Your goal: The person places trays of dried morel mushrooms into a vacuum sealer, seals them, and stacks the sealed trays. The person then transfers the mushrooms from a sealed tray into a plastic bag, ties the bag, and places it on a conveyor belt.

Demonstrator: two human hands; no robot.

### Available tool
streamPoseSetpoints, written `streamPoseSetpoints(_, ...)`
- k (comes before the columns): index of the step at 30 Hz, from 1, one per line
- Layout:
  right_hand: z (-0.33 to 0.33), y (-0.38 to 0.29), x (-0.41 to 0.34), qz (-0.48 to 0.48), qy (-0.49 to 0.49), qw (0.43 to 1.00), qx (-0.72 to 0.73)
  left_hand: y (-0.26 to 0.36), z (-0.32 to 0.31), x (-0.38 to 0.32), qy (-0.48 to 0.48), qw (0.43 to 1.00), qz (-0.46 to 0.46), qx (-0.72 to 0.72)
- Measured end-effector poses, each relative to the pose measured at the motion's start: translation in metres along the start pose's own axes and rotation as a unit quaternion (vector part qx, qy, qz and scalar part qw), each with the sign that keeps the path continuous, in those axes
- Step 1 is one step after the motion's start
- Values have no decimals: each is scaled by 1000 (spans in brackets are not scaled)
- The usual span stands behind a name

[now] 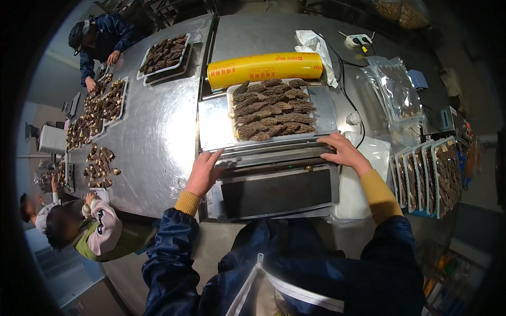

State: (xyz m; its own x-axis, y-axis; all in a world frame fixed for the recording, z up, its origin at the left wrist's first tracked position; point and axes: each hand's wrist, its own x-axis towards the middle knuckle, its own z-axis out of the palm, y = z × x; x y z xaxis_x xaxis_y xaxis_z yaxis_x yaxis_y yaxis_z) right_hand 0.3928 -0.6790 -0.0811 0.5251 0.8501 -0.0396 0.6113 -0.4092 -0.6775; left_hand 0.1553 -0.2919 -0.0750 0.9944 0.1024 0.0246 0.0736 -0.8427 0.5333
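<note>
My left hand [203, 172] is at the left end of the metal front bar [272, 152] of a film-wrapping machine, and my right hand [344, 152] is at its right end. Whether clear film lies between my fingers cannot be made out. Just beyond the bar, a white tray of dried morel mushrooms [272, 110] rests on the metal deck [326, 106], its morels laid in rows. Behind it lies a yellow roll of cling film [265, 70]. Nearest my body is the machine's dark flat plate [276, 193].
Filled trays [427, 177] stand on edge at right, near clear plastic bags [397, 89] and a power strip [359, 40]. A stacked morel tray [165, 55] and loose morels [99, 166] lie on the steel table [158, 118]. Several people work at left, including a person [104, 35] in dark blue.
</note>
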Motion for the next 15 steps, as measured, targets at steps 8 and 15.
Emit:
streamPoseSetpoints(8,1,-30,-32,-72,62,994,-54,22,-13,-39,1,997,52,48)
streamPoseSetpoints(15,-19,-66,-84,68,45,997,14,51,-29,-91,7,999,20,-26)
